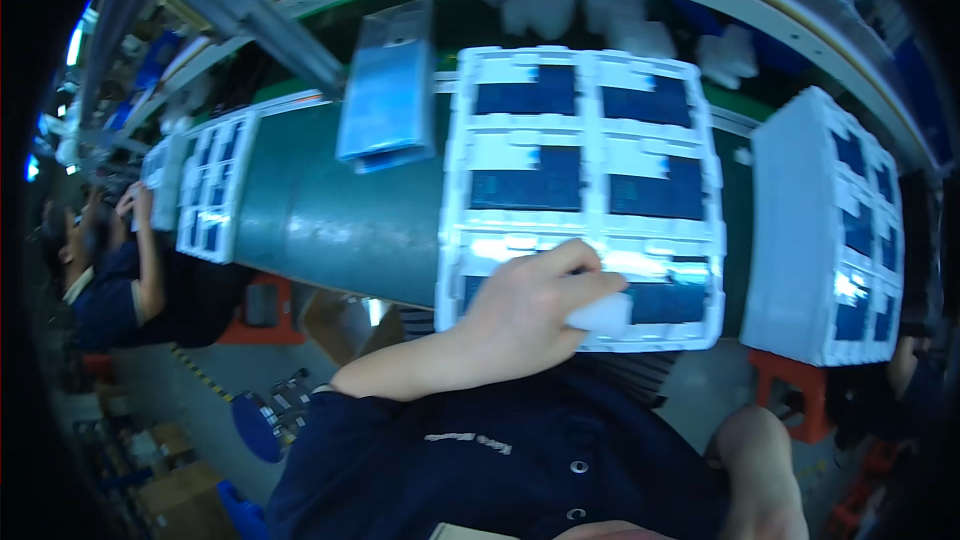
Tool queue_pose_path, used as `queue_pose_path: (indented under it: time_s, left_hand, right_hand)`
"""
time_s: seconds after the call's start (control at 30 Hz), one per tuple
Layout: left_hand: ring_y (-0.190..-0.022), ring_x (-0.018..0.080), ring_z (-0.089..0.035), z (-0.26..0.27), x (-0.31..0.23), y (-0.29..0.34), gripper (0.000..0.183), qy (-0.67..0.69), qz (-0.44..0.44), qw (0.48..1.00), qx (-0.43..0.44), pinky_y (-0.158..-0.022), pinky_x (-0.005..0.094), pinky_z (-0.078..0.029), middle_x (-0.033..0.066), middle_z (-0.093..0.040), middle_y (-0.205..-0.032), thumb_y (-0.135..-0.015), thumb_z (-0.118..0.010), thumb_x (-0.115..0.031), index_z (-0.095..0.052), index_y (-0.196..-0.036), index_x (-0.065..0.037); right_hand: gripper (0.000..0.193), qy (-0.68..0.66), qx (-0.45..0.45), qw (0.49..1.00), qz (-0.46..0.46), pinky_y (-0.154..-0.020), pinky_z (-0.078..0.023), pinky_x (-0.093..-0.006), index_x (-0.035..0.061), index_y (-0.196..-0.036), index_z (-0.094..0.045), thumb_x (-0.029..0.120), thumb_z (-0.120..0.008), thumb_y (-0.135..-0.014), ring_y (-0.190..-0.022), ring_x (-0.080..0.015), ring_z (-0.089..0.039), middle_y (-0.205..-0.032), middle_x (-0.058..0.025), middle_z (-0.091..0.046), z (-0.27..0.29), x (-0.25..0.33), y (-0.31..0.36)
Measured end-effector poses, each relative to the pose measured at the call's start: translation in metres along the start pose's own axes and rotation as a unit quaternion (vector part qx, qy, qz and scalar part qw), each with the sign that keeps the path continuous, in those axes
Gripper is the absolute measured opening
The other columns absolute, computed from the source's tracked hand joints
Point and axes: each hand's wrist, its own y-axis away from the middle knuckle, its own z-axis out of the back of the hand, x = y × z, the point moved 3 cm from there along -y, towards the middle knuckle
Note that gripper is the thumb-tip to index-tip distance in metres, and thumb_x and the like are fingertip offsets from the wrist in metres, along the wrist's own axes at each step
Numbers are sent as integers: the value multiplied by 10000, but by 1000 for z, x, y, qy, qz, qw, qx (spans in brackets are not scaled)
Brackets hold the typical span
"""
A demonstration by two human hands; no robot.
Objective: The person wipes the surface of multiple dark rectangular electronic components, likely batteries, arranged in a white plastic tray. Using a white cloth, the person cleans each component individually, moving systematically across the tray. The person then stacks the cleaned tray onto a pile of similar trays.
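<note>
My left hand [530, 305] reaches over the near row of a white compartment tray [592, 155], its fingers closed on a small white piece [603, 318]. The piece looks soft, like folded cloth or foam; its exact kind does not show. In the tray lie several flat dark panels [655, 195] with white upper parts, set in two columns. My hand and wrist hide much of the near left compartment. On the right, my bent bare arm [760, 460] runs down to the lower edge, and the right hand cannot be made out.
The tray rests on a green work surface [340, 210]. Left of it stands a silvery-blue open-ended box [388, 90]. A tall stack of white trays [800, 230] is at the right. More trays [212, 185] and a co-worker [120, 270] are far left. White translucent bags [570, 10] lie behind.
</note>
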Motion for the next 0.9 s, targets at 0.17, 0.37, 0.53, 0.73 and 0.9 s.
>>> queue_pose_path:
  time_s: [0.17,0.37,0.53,0.73,0.9]
  left_hand:
    - [-731,268,-613,23,4,8,438,28,-38,996,-80,-623,343,-482,128,-606,-885,-603,-635,27,-680,-1034,-36]
    - [-613,131,-480,56,33,36,201,194,34,949,-246,-527,241,-359,79,-534,-788,-779,-630,-33,-643,-964,43]
    - [-582,84,-445,58,43,34,174,242,68,933,-256,-509,196,-309,58,-489,-770,-843,-585,-19,-612,-994,64]
    - [-594,83,-448,57,44,41,167,225,59,945,-229,-521,201,-318,62,-493,-798,-843,-577,-2,-615,-989,67]
    - [-599,88,-448,58,48,42,178,231,59,944,-228,-526,205,-321,60,-493,-792,-834,-579,9,-622,-998,63]
  right_hand:
    - [309,22,191,974,-122,-827,-477,-319,76,-1203,-509,184,-581,-923,-1033,-209,-513,-1164,-135,-538,14,0,46]
    - [381,385,43,647,-657,-1050,-321,-308,-18,-1314,-437,98,-518,-960,-1218,-183,-457,-1304,-131,-506,143,-40,123]
    - [547,155,-17,480,-863,-1121,-155,-337,29,-1448,-272,316,-426,-1009,-1348,-150,-291,-1453,-60,-363,179,-25,149]
    - [580,234,55,437,-867,-1106,-145,-373,-1,-1403,-293,425,-336,-1011,-1326,-213,-204,-1423,-121,-275,161,-31,150]
    - [799,320,153,394,-848,-1143,54,-413,-38,-1473,-67,546,-300,-981,-1429,-299,178,-1544,-228,115,171,-32,161]
